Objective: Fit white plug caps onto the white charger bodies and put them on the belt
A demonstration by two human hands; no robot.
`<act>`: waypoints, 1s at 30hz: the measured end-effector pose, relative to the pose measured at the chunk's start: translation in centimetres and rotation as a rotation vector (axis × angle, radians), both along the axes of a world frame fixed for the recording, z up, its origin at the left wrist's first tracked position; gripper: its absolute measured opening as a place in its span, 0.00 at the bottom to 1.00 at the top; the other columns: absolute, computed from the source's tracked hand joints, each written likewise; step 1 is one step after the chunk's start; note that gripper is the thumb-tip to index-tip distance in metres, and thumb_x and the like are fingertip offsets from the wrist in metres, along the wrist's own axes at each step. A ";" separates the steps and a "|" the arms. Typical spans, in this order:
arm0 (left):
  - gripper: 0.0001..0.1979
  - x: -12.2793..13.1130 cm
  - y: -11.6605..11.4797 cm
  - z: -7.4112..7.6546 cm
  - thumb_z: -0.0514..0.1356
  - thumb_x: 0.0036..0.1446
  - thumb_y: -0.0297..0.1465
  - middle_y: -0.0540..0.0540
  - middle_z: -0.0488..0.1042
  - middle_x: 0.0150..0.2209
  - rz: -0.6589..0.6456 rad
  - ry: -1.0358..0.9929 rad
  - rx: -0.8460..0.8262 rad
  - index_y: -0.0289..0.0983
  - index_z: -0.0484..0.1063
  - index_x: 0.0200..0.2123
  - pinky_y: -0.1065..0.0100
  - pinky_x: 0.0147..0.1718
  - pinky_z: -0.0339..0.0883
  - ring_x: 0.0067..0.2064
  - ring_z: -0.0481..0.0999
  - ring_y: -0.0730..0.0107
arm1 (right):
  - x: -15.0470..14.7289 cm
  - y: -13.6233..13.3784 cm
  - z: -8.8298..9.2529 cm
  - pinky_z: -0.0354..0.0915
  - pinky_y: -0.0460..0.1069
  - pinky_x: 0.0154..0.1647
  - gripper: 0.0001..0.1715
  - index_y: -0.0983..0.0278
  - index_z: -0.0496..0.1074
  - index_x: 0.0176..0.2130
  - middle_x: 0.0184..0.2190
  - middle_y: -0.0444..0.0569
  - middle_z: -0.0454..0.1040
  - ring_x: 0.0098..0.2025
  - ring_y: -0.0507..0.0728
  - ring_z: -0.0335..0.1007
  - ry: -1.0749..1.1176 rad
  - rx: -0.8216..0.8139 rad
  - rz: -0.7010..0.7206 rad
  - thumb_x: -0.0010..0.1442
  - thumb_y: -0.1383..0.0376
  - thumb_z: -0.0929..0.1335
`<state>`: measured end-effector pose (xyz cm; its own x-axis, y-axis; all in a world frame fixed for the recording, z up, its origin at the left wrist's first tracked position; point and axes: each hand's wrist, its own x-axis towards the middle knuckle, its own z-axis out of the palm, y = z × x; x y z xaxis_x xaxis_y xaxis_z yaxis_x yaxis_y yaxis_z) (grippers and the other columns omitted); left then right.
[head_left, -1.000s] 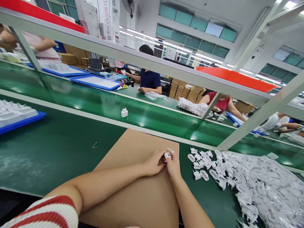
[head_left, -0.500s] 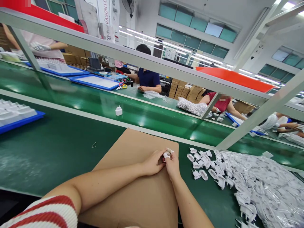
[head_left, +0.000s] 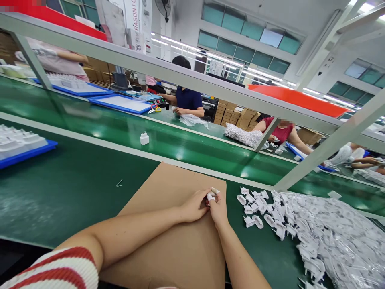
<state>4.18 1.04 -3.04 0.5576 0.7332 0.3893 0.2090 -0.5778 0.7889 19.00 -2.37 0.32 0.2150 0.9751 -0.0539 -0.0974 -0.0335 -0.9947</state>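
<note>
My left hand (head_left: 195,206) and my right hand (head_left: 219,209) meet over a sheet of brown cardboard (head_left: 168,245) on the green bench. Both have curled fingers, and the fingertips touch each other. White coverings wrap the thumb and a finger of my right hand. Whether anything small lies between the fingers is hidden. To the right of my hands, loose white plug housings with two pins (head_left: 251,208) lie beside a big heap of similar white parts in clear plastic (head_left: 333,228).
Beyond the bench edge runs a green conveyor belt (head_left: 192,150) carrying a white plug adapter (head_left: 144,138). A blue tray (head_left: 33,153) of white parts stands at left. A bent wire piece (head_left: 119,183) lies nearby. A slanted metal post (head_left: 319,148) rises at right. Co-workers sit across the belt.
On the belt, the plug adapter has slid a little to the left, as has a small white piece at right. A co-worker's gloved hands at far left have shifted. My hands stay still.
</note>
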 end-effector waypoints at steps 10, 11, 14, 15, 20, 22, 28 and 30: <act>0.37 0.0 -0.1 0.5 0.64 0.58 0.29 0.33 0.68 0.68 -0.001 0.000 -0.018 0.38 0.61 0.71 0.41 0.69 0.60 0.68 0.68 0.45 | -0.1 0.1 -0.2 0.70 0.52 0.41 0.31 0.62 0.75 0.52 0.37 0.46 0.79 0.37 0.57 0.74 -0.016 0.009 0.008 0.48 0.59 0.73; 0.37 0.0 -0.2 0.5 0.64 0.58 0.29 0.33 0.67 0.68 0.000 -0.001 -0.021 0.38 0.61 0.71 0.41 0.69 0.60 0.68 0.67 0.45 | 0.0 0.1 -0.2 0.71 0.52 0.41 0.30 0.62 0.75 0.52 0.37 0.46 0.79 0.37 0.57 0.74 -0.022 0.012 0.007 0.48 0.58 0.73; 0.37 0.0 -0.2 0.6 0.64 0.58 0.29 0.34 0.67 0.68 0.003 -0.005 -0.026 0.39 0.61 0.71 0.41 0.69 0.60 0.69 0.67 0.45 | 0.0 0.2 -0.4 0.71 0.53 0.41 0.29 0.61 0.75 0.51 0.37 0.46 0.79 0.37 0.57 0.75 -0.041 0.020 0.005 0.49 0.58 0.73; 0.38 0.0 -0.3 0.6 0.64 0.58 0.28 0.34 0.67 0.68 0.005 -0.006 -0.025 0.39 0.61 0.71 0.41 0.69 0.60 0.68 0.67 0.45 | 0.1 0.2 -0.5 0.72 0.53 0.41 0.29 0.61 0.75 0.51 0.37 0.46 0.79 0.37 0.57 0.75 -0.047 0.021 0.005 0.49 0.58 0.73; 0.38 -0.1 -0.3 0.7 0.64 0.57 0.28 0.35 0.69 0.67 0.008 -0.004 -0.024 0.40 0.62 0.71 0.42 0.68 0.61 0.67 0.68 0.45 | 0.2 0.3 -0.6 0.71 0.53 0.41 0.30 0.61 0.74 0.51 0.36 0.46 0.79 0.36 0.57 0.75 -0.048 0.014 0.010 0.49 0.57 0.73; 0.38 -0.1 -0.3 0.7 0.64 0.57 0.28 0.35 0.68 0.68 0.003 -0.001 -0.030 0.40 0.62 0.70 0.42 0.69 0.61 0.68 0.68 0.45 | 0.1 0.3 -0.6 0.71 0.53 0.40 0.30 0.61 0.74 0.52 0.35 0.46 0.78 0.36 0.57 0.74 -0.049 0.015 0.016 0.49 0.57 0.73; 0.37 -0.1 -0.2 0.5 0.64 0.59 0.29 0.33 0.67 0.68 -0.009 0.002 -0.026 0.38 0.61 0.71 0.41 0.69 0.59 0.69 0.67 0.45 | 0.1 0.2 -0.4 0.70 0.52 0.41 0.30 0.62 0.75 0.51 0.36 0.46 0.79 0.36 0.57 0.74 -0.054 0.020 0.010 0.49 0.57 0.73; 0.37 -0.1 -0.1 0.5 0.64 0.58 0.28 0.34 0.68 0.68 -0.004 -0.006 -0.024 0.39 0.61 0.71 0.41 0.69 0.60 0.68 0.67 0.45 | 0.1 0.1 -0.3 0.71 0.53 0.41 0.29 0.61 0.75 0.51 0.36 0.46 0.79 0.37 0.57 0.75 -0.052 0.024 0.011 0.49 0.58 0.74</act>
